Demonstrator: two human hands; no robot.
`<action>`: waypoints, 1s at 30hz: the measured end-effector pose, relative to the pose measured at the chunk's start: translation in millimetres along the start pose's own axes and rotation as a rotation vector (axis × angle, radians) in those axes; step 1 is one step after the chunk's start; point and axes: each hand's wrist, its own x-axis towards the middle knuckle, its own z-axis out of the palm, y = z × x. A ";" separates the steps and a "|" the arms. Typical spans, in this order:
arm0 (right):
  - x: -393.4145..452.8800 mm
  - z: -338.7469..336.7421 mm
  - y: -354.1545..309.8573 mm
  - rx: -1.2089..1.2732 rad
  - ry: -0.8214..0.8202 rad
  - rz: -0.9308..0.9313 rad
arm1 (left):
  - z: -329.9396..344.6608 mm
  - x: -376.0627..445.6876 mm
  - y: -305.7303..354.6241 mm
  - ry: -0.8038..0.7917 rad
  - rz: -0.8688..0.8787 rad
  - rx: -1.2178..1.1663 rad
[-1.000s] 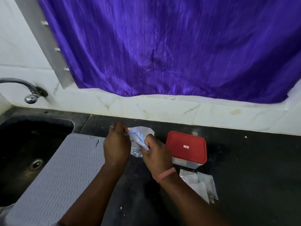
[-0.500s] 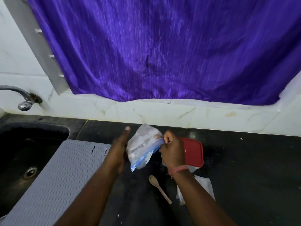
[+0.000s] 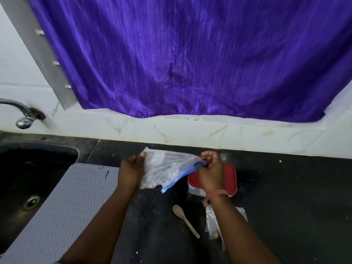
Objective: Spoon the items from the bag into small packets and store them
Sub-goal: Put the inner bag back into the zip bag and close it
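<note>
Both hands held the bag (image 3: 167, 169) up between them — left hand (image 3: 131, 171) gripping its side, right hand (image 3: 210, 171) pinching the blue zip end. A sharp tug risked spilling contents onto the spoon (image 3: 185, 220) and packets (image 3: 211, 221) below the right wrist.

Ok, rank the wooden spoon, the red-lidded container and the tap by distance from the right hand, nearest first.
From the right hand:
1. Red-lidded container: directly under and behind the hand.
2. Wooden spoon: on the counter, toward the person and slightly left.
3. Tap: far left, on the wall above the sink.
</note>
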 end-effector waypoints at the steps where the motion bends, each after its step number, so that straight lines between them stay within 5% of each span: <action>1: -6.4 9.0 0.6 0.053 -0.032 0.049 | 2.4 -1.0 1.4 0.032 -0.025 -0.046; 5: -56.4 46.6 4.2 0.197 0.026 0.106 | 20.5 -8.2 4.7 0.113 -0.188 -0.274; 7: -76.2 57.2 3.6 0.212 -0.137 0.059 | 25.8 -12.0 6.6 0.081 -0.222 -0.406; 9: -80.6 63.3 4.5 0.150 -0.256 0.048 | 30.7 -13.9 7.0 -0.069 -0.261 -0.613; 14: -49.6 50.5 12.6 0.115 -0.201 0.145 | 27.4 -19.6 -1.9 -0.537 -0.261 -0.797; 17: -26.1 21.2 4.7 0.174 -0.237 0.248 | 7.9 -10.1 -10.7 -0.345 -0.302 -0.640; 21: -3.7 -17.3 1.0 0.180 -0.249 0.165 | -16.4 11.3 -24.6 -0.233 -0.334 -0.600; 30: -11.5 -0.2 2.6 0.075 -0.351 0.048 | 2.6 5.4 -18.0 -0.078 -0.440 -0.888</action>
